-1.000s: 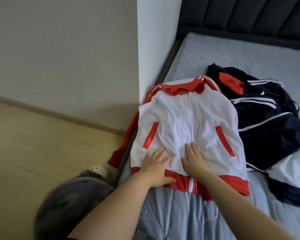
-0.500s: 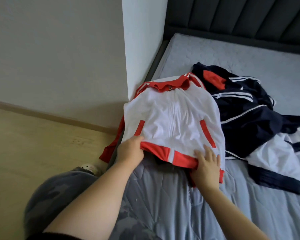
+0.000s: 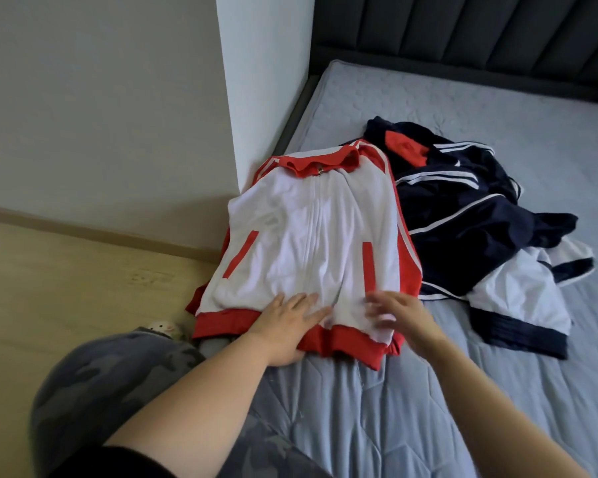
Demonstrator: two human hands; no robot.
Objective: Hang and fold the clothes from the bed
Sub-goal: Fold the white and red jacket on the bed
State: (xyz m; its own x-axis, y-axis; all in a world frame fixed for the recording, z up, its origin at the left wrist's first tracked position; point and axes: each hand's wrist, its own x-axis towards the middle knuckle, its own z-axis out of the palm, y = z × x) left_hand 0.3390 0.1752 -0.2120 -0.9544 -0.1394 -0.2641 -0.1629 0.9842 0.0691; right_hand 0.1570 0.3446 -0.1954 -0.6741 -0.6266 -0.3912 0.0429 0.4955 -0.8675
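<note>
White jacket (image 3: 311, 243) — hem (image 3: 346, 341) flat again

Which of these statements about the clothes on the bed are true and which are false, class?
1. The white and red jacket lies front up on the bed. True.
2. The left hand grips a hanger. False: it rests flat on that jacket, near the red hem.
3. The navy jacket is neatly folded. False: it lies crumpled.
4. The navy jacket lies to the person's right of the white and red one. True.
</note>
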